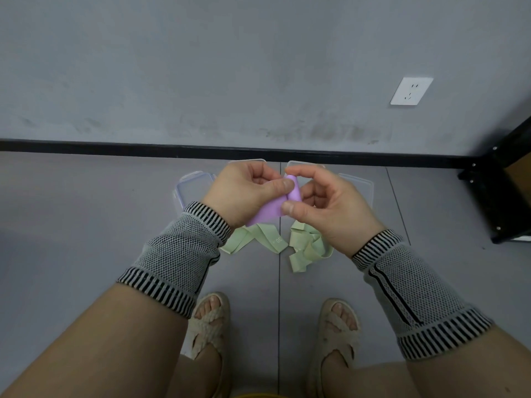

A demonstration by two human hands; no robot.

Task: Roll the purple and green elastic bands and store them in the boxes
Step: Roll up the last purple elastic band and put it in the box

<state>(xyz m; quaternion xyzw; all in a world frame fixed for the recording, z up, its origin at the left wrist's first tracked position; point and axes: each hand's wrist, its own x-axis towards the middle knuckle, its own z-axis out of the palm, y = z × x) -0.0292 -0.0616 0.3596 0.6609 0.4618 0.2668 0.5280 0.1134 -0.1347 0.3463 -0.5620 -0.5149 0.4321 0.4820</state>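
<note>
left hand grip + right hand grip: both pinching smooth purple band roll; green band: crumpled

The green band bears a printed "30"

Your hands hide most of the clear boxes on the floor. The small print on the green band is too tiny to read, and your forearms run off the bottom edge.

head-worn view, down at floor
</note>
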